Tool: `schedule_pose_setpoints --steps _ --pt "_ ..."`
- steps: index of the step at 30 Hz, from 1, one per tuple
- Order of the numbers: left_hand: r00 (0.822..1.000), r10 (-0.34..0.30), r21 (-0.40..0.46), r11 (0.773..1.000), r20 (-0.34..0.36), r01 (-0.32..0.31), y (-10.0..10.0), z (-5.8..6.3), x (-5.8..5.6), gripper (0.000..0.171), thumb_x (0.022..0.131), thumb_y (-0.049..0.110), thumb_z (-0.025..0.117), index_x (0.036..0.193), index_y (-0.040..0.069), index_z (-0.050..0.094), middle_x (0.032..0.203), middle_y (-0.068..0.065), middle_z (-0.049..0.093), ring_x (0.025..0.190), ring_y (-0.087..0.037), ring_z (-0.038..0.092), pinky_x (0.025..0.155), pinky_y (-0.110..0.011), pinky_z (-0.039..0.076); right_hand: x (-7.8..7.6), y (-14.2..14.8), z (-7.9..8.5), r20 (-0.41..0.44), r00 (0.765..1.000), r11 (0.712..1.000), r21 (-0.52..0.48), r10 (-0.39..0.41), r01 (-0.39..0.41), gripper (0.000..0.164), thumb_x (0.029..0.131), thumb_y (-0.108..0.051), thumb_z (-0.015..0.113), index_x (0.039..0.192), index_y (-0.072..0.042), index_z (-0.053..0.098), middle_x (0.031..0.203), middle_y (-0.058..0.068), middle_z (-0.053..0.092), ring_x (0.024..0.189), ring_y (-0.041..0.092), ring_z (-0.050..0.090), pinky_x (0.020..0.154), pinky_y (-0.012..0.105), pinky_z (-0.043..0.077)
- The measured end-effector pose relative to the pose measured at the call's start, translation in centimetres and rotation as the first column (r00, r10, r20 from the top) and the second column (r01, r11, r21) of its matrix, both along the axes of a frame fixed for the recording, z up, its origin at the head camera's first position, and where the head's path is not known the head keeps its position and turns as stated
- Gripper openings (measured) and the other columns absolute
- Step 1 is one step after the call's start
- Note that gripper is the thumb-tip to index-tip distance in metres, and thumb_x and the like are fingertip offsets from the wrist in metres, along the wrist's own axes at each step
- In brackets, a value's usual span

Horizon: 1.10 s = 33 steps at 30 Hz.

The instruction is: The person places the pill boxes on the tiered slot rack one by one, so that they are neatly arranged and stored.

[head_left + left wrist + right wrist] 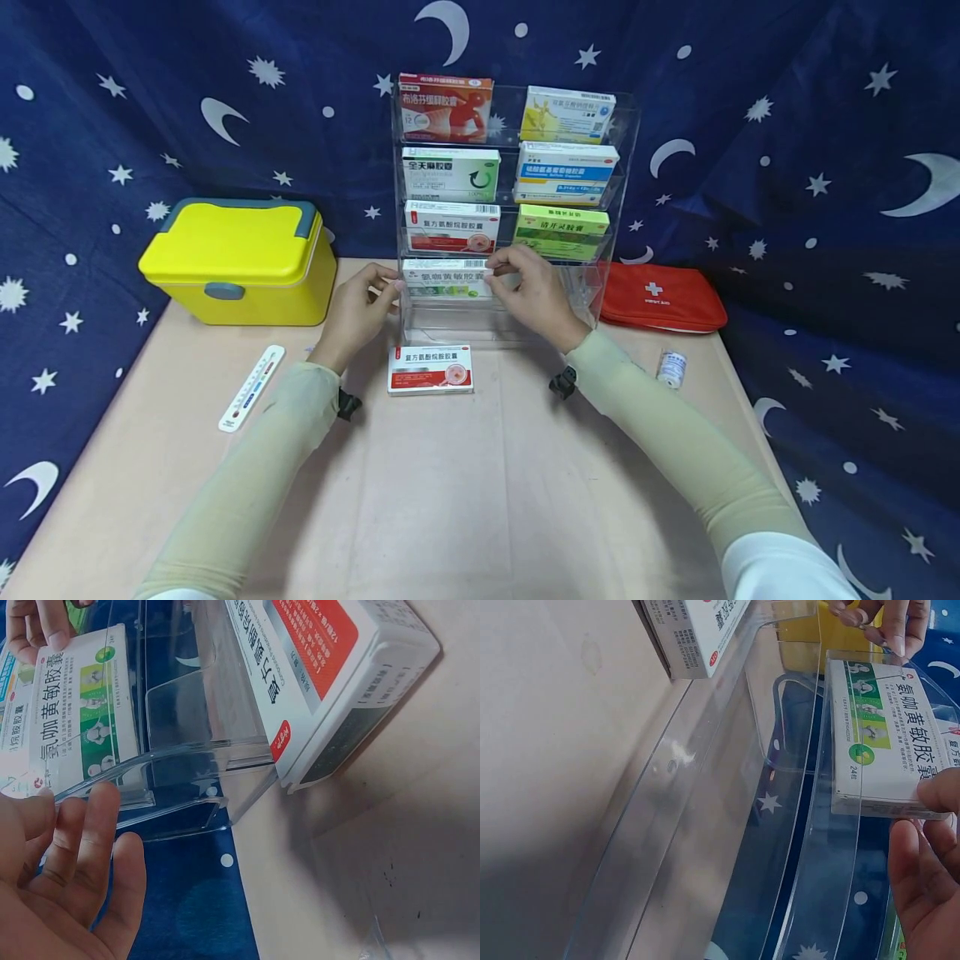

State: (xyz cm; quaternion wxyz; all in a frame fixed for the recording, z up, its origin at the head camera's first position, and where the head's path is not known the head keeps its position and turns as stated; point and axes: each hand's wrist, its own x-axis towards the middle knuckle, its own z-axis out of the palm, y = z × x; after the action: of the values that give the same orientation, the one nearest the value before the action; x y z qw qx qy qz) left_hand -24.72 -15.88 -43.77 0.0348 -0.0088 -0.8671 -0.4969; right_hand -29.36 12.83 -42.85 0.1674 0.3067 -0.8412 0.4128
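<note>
A white and green medicine box [444,279] stands in the lowest filled tier of a clear acrylic rack [450,321], left column. My right hand [534,293] pinches its right end between thumb and fingers; in the right wrist view the thumb [941,791] lies on the box's front. At the rack's left side, my left hand [360,310] has its fingertips right at the edge, by the box's other end. The left wrist view shows those fingers [97,832] loosely bent beside the clear side wall. A red and white medicine box [431,369] lies on the table before the rack.
Upper tiers hold several medicine boxes, such as a red one [446,110] and a green one [561,233]. A yellow case [240,262] and a thermometer [252,388] are at the left. At the right are a red first aid pouch [660,298] and a white roll [672,369].
</note>
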Motion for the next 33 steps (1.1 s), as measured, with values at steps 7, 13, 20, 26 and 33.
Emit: schedule_pose_setpoints --steps 7,13,20,26,33 --pt "1.0 0.007 -0.003 1.0 0.007 -0.007 0.1 -0.2 0.1 0.025 0.103 0.028 0.064 0.123 0.013 0.062 0.098 -0.006 0.062 0.084 -0.033 0.071 0.065 -0.036 0.052 0.3 0.3 -0.2 -0.053 0.999 1.0 -0.006 -0.009 0.009 0.017 0.09 -0.009 0.079 0.104 -0.008 0.069 0.113 0.004 0.062 0.089 0.021 0.066 0.066 0.031 0.053" --pt "1.0 0.004 0.006 1.0 0.006 -0.004 0.3 -0.2 0.1 0.024 0.102 0.028 0.064 0.122 0.014 0.063 0.099 -0.006 0.062 0.084 -0.033 0.071 0.065 -0.037 0.052 2.6 0.8 -1.0 -0.029 0.998 0.998 -0.04 -0.051 0.05 0.014 0.092 -0.015 0.078 0.101 -0.009 0.07 0.1 0.002 0.062 0.079 0.018 0.058 0.067 0.036 0.05" --pt "1.0 0.004 -0.001 1.0 -0.014 -0.004 0.1 -0.3 0.0 0.025 0.102 0.029 0.064 0.122 0.015 0.062 0.098 -0.005 0.062 0.084 -0.032 0.071 0.065 -0.036 0.052 5.9 0.6 -4.0 0.27 0.962 0.993 0.115 -0.045 0.014 0.012 0.092 -0.017 0.076 0.103 -0.011 0.075 0.084 -0.009 0.068 0.073 0.007 0.063 0.069 0.034 0.054" --pt "0.999 -0.018 0.004 1.0 -0.036 0.018 0.1 -0.4 0.0 0.026 0.103 0.029 0.062 0.122 0.011 0.063 0.099 -0.007 0.064 0.082 -0.034 0.072 0.064 -0.034 0.053 7.6 -0.8 -6.8 0.407 0.903 0.96 0.279 -0.133 0.016 0.031 0.089 -0.03 0.08 0.113 -0.01 0.076 0.082 -0.013 0.072 0.07 -0.001 0.064 0.068 0.029 0.053" --pt "0.998 -0.009 -0.011 1.0 -0.056 0.008 0.1 -0.3 0.2 0.024 0.103 0.027 0.063 0.121 0.011 0.064 0.098 -0.007 0.064 0.076 -0.025 0.071 0.066 -0.035 0.053 9.0 -2.2 -7.4 0.429 0.894 0.961 0.275 -0.127 0.005 0.042 0.087 -0.028 0.083 0.121 -0.008 0.071 0.075 -0.017 0.066 0.064 0.002 0.059 0.065 0.028 0.049"
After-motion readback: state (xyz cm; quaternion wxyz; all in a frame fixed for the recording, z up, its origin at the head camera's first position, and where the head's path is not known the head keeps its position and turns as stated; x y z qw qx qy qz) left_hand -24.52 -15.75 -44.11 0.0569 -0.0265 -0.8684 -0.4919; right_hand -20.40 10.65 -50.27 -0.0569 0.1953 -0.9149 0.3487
